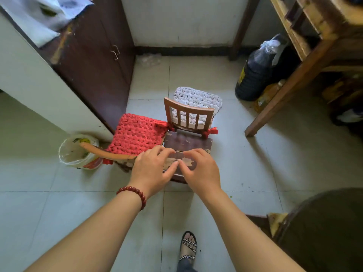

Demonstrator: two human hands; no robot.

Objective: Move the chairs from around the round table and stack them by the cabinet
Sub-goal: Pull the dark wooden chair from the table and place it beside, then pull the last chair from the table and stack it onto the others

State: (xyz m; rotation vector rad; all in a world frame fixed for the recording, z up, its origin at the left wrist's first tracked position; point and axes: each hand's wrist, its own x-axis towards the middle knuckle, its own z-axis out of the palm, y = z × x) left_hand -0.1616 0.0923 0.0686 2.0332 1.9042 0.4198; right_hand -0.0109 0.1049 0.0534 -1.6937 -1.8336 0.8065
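Hands, two of them, left hand (152, 167) and right hand (200, 169), are laid with fingers loosely spread on one dark wooden stool (186, 146), set on the floor between two low chairs, red-cushioned (135, 134) and white-cushioned (194, 108), beside one dark cabinet (98, 71).

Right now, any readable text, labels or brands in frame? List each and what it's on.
None can be read.
White bucket: coloured printing on its wall, too blurred to read.
Large dark bottle: yellow label, too small and blurred to read.
Papers on the cabinet top: dark marks, motion-blurred, unreadable.
Chairs, cushions and wooden stool: no text visible.
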